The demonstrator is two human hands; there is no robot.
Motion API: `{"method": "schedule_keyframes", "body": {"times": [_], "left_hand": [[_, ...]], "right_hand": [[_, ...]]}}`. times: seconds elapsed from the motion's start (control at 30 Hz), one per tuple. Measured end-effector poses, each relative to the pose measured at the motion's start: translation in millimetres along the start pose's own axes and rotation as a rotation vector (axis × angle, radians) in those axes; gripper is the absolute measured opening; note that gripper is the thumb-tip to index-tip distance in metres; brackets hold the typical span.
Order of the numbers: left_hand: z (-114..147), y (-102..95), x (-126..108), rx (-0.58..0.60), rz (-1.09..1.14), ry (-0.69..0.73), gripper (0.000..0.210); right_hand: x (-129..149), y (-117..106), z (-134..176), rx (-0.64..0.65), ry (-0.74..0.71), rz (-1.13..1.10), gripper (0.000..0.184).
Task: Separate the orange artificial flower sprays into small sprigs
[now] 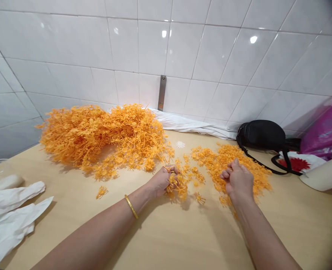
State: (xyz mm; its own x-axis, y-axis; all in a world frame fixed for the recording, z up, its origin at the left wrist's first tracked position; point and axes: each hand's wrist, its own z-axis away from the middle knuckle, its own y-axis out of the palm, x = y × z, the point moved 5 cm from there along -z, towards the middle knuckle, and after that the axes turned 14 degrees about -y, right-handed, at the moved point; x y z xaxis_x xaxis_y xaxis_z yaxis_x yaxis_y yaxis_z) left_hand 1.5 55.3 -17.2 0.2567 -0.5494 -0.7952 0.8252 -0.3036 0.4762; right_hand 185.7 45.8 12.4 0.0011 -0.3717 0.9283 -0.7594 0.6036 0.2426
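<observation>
My left hand [163, 180] is closed around a bunch of orange artificial flowers [179, 187], which hangs out of its fingers just over the table. My right hand [238, 180] is closed, thumb against fingers, above a low heap of loose orange blossoms [233, 157]; whatever it pinches is too small or hidden to make out. A much bigger, taller pile of orange flowers [98, 138] lies at the back left. Between the hands a few single blossoms [199, 198] are scattered, and another orange blossom [101, 192] lies left of my left wrist.
White crumpled tissues [16, 217] lie at the left edge. A black bag [263, 135] with a strap, a purple plastic bag [326, 127] and a pale roll [325, 172] stand at the right. White cloth [191, 125] runs along the tiled wall; a white flower-shaped piece [180, 144] lies before it.
</observation>
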Motion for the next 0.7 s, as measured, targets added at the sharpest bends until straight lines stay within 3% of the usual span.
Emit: {"method": "schedule_keyframes", "body": {"times": [0.17,0.4,0.57,0.7], "left_hand": [[-5.8,-14.5,-4.7,-0.100,0.225,0.030,0.018],[-8.2,-14.5,-2.1,-0.105,0.186,0.025,0.017],[-11.5,-12.8,0.0,-0.116,0.114,0.104,0.014],[-10.1,-9.7,-1.4,-0.099,0.090,0.114,0.012]], "right_hand": [[14.1,14.9,12.1,0.301,0.007,-0.034,0.032],[7.3,27.7,29.2,0.497,0.091,-0.070,0.033],[15.8,43.4,47.3,0.701,-0.090,0.162,0.041],[16.0,51.4,54.5,0.816,-0.235,0.246,0.025]]}}
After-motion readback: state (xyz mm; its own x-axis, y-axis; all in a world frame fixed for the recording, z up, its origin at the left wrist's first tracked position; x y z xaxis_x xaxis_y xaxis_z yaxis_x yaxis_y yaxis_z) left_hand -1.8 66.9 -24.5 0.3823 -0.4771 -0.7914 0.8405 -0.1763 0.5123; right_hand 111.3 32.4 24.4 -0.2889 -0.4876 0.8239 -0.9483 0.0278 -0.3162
